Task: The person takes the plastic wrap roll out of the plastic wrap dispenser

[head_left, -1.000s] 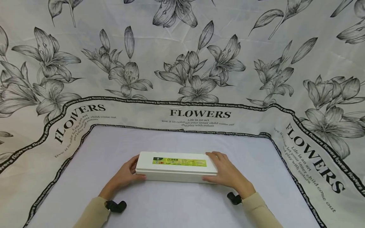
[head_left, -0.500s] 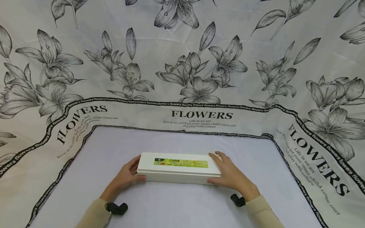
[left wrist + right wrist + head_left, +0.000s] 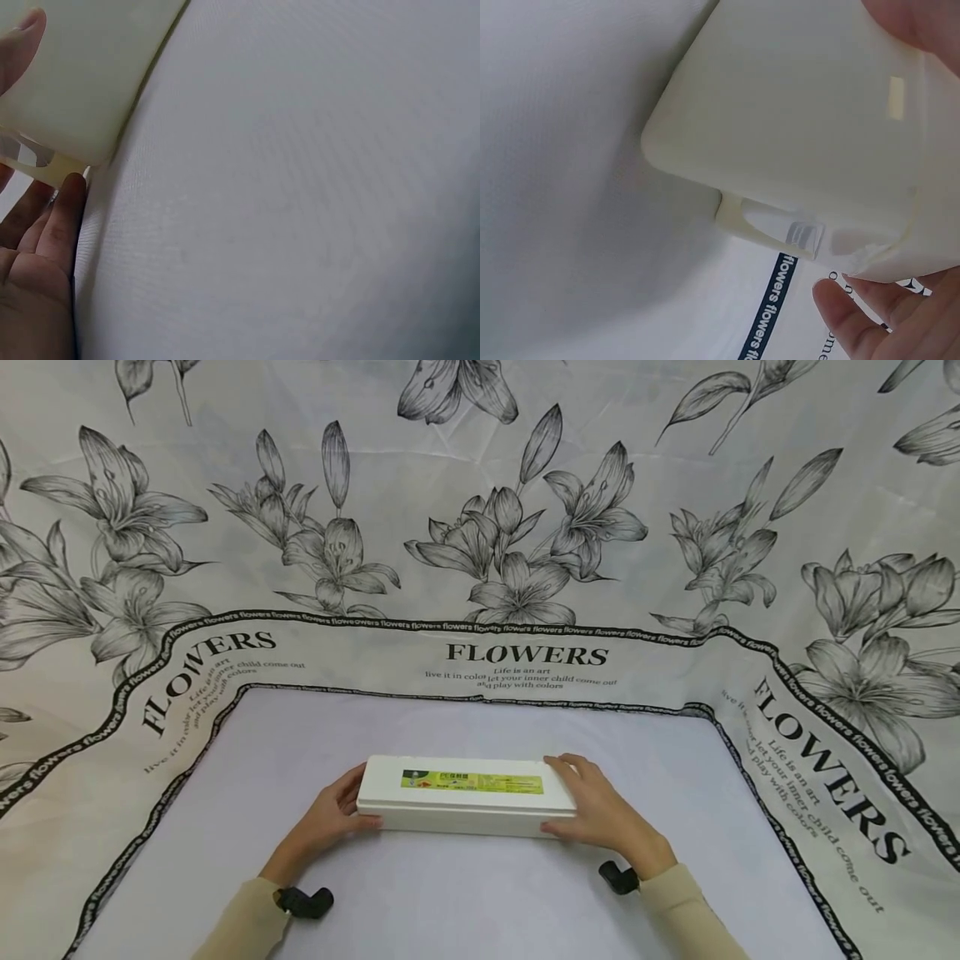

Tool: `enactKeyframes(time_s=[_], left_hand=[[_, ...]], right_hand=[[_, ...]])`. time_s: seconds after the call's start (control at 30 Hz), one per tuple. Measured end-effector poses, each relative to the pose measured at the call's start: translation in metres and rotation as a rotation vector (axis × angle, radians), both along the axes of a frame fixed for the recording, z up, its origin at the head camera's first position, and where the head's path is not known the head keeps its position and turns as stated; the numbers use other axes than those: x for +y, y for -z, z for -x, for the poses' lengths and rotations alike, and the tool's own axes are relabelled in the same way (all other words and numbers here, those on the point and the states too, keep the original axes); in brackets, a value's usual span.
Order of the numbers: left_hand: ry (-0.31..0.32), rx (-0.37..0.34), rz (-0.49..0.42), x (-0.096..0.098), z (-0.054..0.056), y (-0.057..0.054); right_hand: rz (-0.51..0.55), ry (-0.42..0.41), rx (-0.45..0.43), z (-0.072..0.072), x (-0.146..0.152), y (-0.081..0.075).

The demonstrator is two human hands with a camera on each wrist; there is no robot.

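Note:
A long white cling film box (image 3: 465,821) lies crosswise on the white tabletop, with a yellow-green label (image 3: 472,782) facing up. My left hand (image 3: 326,818) grips its left end, thumb on the front wall and fingers behind. At the other end my right hand (image 3: 603,814) holds it the same way, thumb low on the front. An open slot shows in the end wall of the box (image 3: 90,90) in the left wrist view, near the fingertips (image 3: 69,199). The right wrist view shows a similar slot in the box (image 3: 780,112), with fingers (image 3: 847,319) spread beside it.
A white cloth covers the tabletop (image 3: 465,902). Its black-edged border meets a hanging flower-print curtain (image 3: 480,468) at the back and sides. A black wrist camera (image 3: 307,903) sits on the left wrist, another camera (image 3: 618,877) on the right.
My right thumb has slid slightly right along the front of the box, toward its end. The left hand and the box stay nearly in place; the head view shifts a little.

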State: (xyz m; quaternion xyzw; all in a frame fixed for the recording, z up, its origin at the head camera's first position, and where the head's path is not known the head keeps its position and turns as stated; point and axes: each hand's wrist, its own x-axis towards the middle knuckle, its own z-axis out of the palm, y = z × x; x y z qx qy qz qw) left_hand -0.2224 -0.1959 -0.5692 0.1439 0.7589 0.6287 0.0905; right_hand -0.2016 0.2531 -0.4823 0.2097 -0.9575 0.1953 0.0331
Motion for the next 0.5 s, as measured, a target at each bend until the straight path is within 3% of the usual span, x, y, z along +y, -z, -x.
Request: enactKeyframes(time_s=[0.5], left_hand=[[0.000,-0.044,-0.002,0.0012,0.0014,0.0005]], right_hand=[[0.015,0.021,-0.022,0.0016,-0.0031,-0.0004]])
